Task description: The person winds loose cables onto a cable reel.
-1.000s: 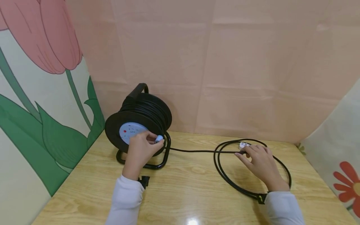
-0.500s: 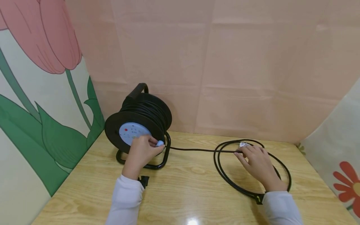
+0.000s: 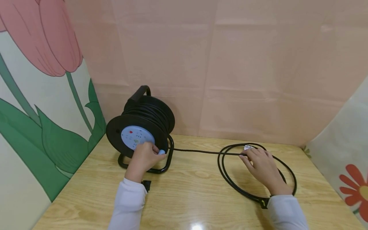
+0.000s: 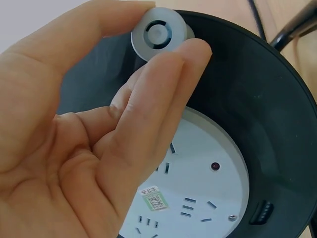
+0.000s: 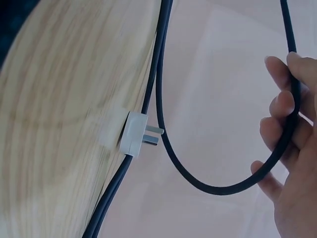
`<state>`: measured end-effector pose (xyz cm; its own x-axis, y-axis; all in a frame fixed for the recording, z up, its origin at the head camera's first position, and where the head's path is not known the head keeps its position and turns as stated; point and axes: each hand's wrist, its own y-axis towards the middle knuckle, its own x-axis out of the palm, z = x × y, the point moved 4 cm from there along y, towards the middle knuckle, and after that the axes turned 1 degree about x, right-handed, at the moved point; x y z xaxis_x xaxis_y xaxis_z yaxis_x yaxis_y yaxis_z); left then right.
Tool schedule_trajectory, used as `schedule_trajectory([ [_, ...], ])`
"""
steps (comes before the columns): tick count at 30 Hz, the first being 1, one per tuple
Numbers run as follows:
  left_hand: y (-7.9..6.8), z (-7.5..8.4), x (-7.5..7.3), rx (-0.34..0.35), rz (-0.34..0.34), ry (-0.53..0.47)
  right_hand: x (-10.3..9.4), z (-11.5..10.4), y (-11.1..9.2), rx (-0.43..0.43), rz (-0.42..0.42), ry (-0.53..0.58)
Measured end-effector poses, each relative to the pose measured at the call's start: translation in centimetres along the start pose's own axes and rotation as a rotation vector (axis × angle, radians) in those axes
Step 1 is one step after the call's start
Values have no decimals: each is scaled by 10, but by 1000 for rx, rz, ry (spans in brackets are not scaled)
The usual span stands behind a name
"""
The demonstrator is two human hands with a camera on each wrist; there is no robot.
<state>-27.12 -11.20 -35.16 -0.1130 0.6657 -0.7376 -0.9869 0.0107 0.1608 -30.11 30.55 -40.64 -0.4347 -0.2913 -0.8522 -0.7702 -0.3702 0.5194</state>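
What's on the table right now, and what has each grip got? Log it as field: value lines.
Reel: black drum-shaped cable reel on a black tubular stand
Reel face: round pale blue socket panel
Left grip: pinches the small round blue-grey knob near the reel's rim
Right grip: holds thin black cable running to the reel
Slack: loose black loops on the light wood-grain table
Plug: white, blocky plug by the loops, two flat metal prongs showing

Green-edged QR-code sticker [image 4: 155, 199] on the pale socket panel [image 4: 213, 144], small print [image 4: 150, 190] along its edge — unreadable
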Motion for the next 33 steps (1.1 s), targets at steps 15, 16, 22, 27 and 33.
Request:
schedule_trajectory([
  [15,3,-15,4,-57,-79,-9,2,1,0,24,-29,1],
  [16,3,-16,4,-61,-85,-11,2,1,0,28,-27,0],
  [22,5,-22,4,-85,-128,-21,-1,5,-2,30,-4,-6],
  [27,7,-32,3,-83,-174,-30,-3,8,-3,46,-12,13],
  [33,6,-46,6,-107,-252,-118,-3,9,-4,56,-14,33],
])
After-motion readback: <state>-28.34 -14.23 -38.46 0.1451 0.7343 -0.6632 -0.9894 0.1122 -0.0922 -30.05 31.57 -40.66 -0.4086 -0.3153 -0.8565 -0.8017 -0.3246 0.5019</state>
